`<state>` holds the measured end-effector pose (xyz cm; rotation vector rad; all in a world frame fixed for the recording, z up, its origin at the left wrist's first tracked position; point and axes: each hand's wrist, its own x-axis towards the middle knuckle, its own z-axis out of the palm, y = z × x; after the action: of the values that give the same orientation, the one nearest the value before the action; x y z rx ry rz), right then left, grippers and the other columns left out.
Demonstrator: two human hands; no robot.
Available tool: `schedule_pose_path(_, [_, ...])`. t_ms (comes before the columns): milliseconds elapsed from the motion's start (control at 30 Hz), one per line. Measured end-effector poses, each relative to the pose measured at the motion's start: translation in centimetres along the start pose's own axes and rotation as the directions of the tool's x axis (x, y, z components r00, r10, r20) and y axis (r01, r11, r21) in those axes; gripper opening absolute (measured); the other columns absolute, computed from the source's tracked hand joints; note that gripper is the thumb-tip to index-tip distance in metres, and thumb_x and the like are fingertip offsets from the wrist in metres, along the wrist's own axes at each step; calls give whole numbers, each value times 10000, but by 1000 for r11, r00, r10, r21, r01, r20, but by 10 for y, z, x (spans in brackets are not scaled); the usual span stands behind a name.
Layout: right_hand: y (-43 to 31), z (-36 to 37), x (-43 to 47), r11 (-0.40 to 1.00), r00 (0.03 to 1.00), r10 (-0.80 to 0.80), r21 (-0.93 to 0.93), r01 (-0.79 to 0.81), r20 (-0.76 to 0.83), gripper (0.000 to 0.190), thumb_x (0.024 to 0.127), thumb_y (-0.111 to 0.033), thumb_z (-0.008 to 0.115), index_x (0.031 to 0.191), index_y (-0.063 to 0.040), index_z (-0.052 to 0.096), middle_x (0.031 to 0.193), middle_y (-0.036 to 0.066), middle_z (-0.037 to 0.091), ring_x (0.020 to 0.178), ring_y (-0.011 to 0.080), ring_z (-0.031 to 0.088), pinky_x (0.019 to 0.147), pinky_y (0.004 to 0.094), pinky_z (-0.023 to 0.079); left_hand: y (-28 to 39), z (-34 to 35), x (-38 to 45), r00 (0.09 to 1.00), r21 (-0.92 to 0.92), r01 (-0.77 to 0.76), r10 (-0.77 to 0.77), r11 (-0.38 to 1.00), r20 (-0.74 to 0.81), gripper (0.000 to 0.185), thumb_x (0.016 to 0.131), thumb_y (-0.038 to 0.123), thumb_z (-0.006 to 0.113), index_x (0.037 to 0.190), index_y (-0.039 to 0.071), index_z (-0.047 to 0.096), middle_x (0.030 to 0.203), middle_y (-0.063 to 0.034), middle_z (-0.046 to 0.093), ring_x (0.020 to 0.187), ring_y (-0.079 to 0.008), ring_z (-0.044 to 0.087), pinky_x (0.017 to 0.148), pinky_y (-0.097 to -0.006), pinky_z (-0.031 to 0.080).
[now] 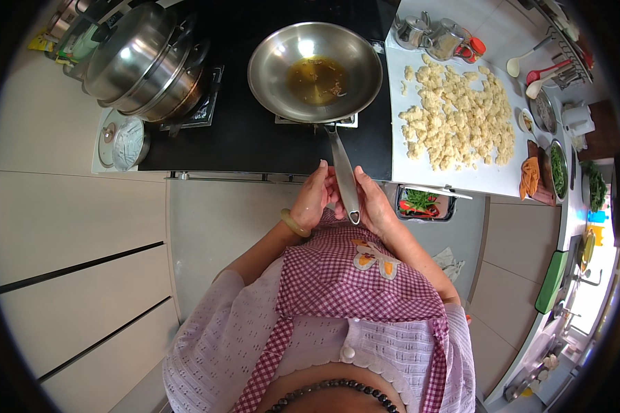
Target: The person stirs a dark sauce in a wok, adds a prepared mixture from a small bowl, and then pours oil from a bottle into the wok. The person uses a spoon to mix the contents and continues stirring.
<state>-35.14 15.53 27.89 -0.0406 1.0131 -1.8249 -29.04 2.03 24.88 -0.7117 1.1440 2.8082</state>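
A wide stainless steel frying pan [266,72] rests over a burner, with yellowish oil [310,85] and small brown bits in its bottom. Its metal handle [345,173] points towards me, between my two hands. My left hand [311,199] is on the left of the handle, thumb raised and fingers curled inward, with no object visible in it. To the right is my right hand [376,204], its thumb close to the handle's edge. The handle hides some of the fingers, so whether the right hand grips it is unclear.
A steel steamer pot [150,77] stands on the left of the black cooktop [227,149]. Pale dough-like crumbles [460,113] cover the white counter at right. Below its edge sits an open bin [426,204] with green and red scraps. An orange cloth [529,178] lies farther right.
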Motion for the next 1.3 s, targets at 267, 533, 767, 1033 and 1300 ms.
schedule_pose_path(267, [-4, 4, -1, 999, 1000, 30, 35, -30, -3, 562, 1028, -453, 339, 1181, 55, 524, 942, 170, 650, 726, 212, 669, 629, 318, 599, 0, -5, 3, 997, 0, 11, -11, 1000, 79, 485, 1036, 482, 308, 1069, 58, 541, 904, -26, 592, 701, -79, 509, 644, -226, 452])
schedule_pose_path(533, [-13, 13, 0, 990, 991, 130, 66, -128, -21, 412, 1013, -371, 411, 1103, 9, 544, 893, 124, 643, 644, 177, 625, 516, 286, 559, 20, 8, 7, 989, 97, -23, 9, 995, 150, 540, 1034, 468, 318, 1204, -1, 524, 1040, -110, 626, 984, -157, 608, 864, -272, 512])
schedule_pose_path(767, [-13, 19, 3, 981, 986, 155, 123, -147, -56, 315, 985, -374, 476, 935, -66, 519, 763, 46, 570, 503, 113, 516, 382, 239, 426, 30, 20, 15, 993, 95, 59, -68, 994, 99, 417, 1013, 409, 442, 1134, 20, 533, 1025, -122, 628, 963, -193, 629, 783, -293, 555])
schedule_pose_path(1033, [-9, 22, 1, 974, 981, 178, 156, -164, -79, 326, 985, -410, 471, 923, -91, 497, 756, 23, 533, 491, 87, 456, 382, 212, 361, 25, 24, 17, 991, 32, 104, -106, 994, 77, 274, 977, 355, 546, 953, 82, 551, 845, -38, 591, 908, -182, 633, 726, -298, 562])
schedule_pose_path(1300, [-8, 25, -1, 982, 985, 152, 124, -141, -81, 348, 1007, -419, 430, 917, -88, 490, 760, 21, 524, 490, 79, 439, 399, 209, 355, 20, 21, 19, 994, 36, 77, -80, 996, 77, 294, 980, 362, 537, 972, 70, 560, 867, -55, 602, 892, -177, 630, 723, -287, 557])
